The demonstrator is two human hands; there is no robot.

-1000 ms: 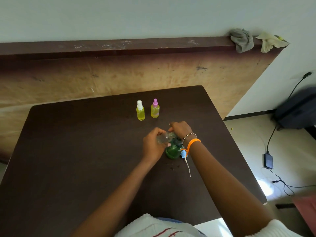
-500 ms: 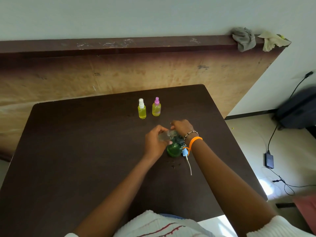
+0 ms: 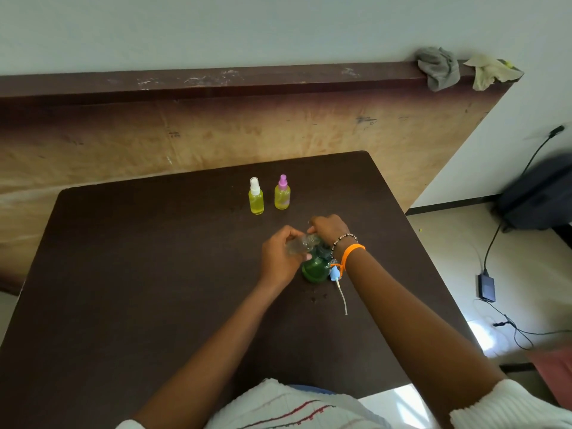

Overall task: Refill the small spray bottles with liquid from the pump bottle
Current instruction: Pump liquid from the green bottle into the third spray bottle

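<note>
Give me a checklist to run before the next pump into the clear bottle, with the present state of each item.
1. Left hand has a grip on the clear spray bottle: ok.
2. Clear spray bottle's mouth lined up with the pump spout: cannot tell, the right hand covers it.
3. Right hand on top of the green pump bottle: ok.
4. Green pump bottle standing on the table: ok.
5. Blue spray cap with its tube off the bottle, lying beside the pump bottle: ok.
6. White-capped bottle and pink-capped bottle upright, apart from the hands: ok.
</note>
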